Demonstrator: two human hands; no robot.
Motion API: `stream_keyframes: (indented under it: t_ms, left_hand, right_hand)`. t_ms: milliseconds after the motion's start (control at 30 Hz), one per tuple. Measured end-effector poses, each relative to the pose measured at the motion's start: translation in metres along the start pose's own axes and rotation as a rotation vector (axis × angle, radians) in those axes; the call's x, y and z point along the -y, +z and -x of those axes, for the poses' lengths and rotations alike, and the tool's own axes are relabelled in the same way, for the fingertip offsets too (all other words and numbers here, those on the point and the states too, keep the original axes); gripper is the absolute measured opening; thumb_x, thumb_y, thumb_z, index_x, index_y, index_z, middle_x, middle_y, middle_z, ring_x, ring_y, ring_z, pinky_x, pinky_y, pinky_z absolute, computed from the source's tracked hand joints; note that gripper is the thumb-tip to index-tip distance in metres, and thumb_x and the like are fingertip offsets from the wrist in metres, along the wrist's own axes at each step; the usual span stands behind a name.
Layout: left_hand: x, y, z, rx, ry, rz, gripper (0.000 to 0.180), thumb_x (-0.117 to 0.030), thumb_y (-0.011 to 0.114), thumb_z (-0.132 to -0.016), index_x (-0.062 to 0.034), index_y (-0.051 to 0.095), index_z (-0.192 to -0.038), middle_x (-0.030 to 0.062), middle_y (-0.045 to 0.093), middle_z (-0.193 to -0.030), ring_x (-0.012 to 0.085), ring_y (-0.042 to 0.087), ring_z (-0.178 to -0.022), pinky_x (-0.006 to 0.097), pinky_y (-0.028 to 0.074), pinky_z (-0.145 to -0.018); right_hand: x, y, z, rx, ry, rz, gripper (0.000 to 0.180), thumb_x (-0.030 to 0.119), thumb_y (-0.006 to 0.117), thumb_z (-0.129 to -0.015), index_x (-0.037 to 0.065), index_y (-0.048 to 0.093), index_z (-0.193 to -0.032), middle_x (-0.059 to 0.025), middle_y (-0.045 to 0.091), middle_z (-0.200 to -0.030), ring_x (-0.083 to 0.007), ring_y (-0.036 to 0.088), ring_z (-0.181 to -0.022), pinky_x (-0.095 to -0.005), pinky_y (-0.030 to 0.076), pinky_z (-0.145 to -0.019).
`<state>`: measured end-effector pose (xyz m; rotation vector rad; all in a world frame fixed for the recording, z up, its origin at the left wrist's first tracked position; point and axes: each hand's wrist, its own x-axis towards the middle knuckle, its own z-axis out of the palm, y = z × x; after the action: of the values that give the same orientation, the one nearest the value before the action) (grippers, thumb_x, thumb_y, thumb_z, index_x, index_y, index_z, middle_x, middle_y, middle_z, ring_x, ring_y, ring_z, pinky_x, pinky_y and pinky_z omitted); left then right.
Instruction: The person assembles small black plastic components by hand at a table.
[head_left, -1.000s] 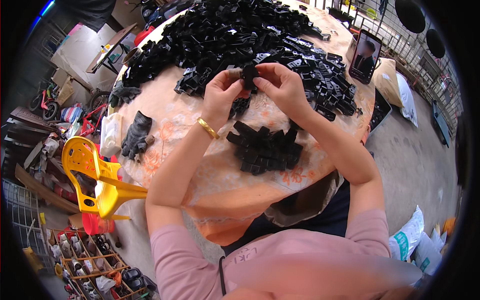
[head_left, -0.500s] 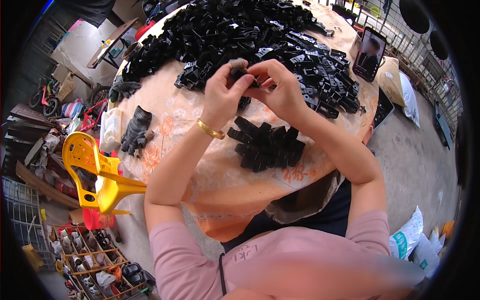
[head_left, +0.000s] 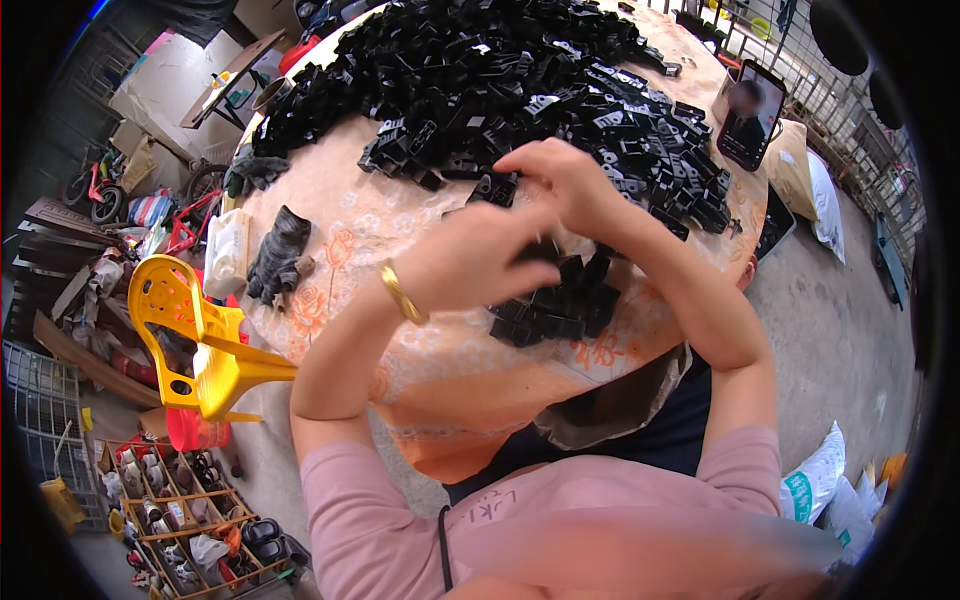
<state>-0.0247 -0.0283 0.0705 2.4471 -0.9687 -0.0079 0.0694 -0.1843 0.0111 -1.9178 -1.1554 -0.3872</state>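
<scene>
A big heap of black plastic parts [head_left: 480, 80] covers the far half of a round table under a peach flowered cloth [head_left: 340, 200]. Closer to me lies a small cluster of the same black parts [head_left: 560, 310]. My left hand [head_left: 470, 262], with a gold bracelet on the wrist, hangs low over that cluster. Its fingertips pinch a black plastic part [head_left: 545, 250] and the hand is blurred by motion. My right hand [head_left: 565, 180] hovers at the near edge of the heap. Its fingers are bent above a loose part [head_left: 495, 188] and I see nothing in them.
A phone [head_left: 750, 115] stands propped at the table's right edge. A dark bundle [head_left: 275, 255] and a white object [head_left: 225, 250] lie at its left edge. A yellow plastic chair [head_left: 190, 340] stands left of the table, with crates of small items [head_left: 170, 500] on the floor below.
The hands, which were together on one black part over the heap's edge, have separated. My left hand dropped toward the small cluster and my right stayed by the heap.
</scene>
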Motion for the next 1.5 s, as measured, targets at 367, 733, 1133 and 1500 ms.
stream_keyframes:
  t_ms: [367, 733, 1133, 1500]
  left_hand:
    - [0.102, -0.029, 0.012, -0.276, -0.164, -0.535, 0.028, -0.011, 0.071, -0.064, -0.0081, 0.062, -0.091, 0.0084, 0.058, -0.091, 0.0287, 0.052, -0.091, 0.036, 0.043, -0.08]
    - [0.074, -0.021, -0.003, -0.16, -0.202, -0.21, 0.03, -0.01, 0.071, -0.066, -0.0022, 0.061, -0.094, 0.0098, 0.056, -0.083, 0.0253, 0.057, -0.07, 0.031, 0.048, -0.066]
    - [0.077, 0.001, -0.016, -0.432, -0.274, 1.121, 0.032, -0.005, 0.061, -0.084, -0.0034, 0.056, -0.115, 0.0001, 0.06, -0.098, 0.0041, 0.057, -0.085, 0.018, 0.049, -0.074]
    - [0.063, 0.018, -0.023, -0.569, -0.202, 1.15, 0.037, -0.002, 0.058, -0.085, 0.0007, 0.05, -0.121, 0.0044, 0.058, -0.101, 0.0113, 0.058, -0.089, 0.025, 0.051, -0.079]
  right_hand:
    - [0.002, 0.014, 0.008, 0.171, 0.005, 0.212, 0.021, 0.009, 0.064, -0.065, 0.006, 0.056, -0.084, -0.008, 0.057, -0.085, -0.0271, 0.054, -0.087, -0.0347, 0.047, -0.074]
    - [0.008, 0.002, 0.002, -0.115, 0.222, -0.324, 0.023, 0.003, 0.072, -0.072, 0.002, 0.056, -0.089, -0.0037, 0.062, -0.077, -0.0097, 0.059, -0.071, -0.0244, 0.049, -0.064]
    - [0.014, 0.0, -0.002, -0.202, 0.423, -0.684, 0.025, 0.006, 0.062, -0.083, -0.003, 0.058, -0.106, -0.008, 0.065, -0.089, -0.0104, 0.061, -0.08, -0.0228, 0.05, -0.071]
    - [0.009, 0.002, 0.0, -0.182, 0.584, -1.094, 0.026, 0.009, 0.058, -0.087, 0.0, 0.057, -0.111, -0.0086, 0.063, -0.091, -0.013, 0.063, -0.074, -0.0235, 0.054, -0.067]
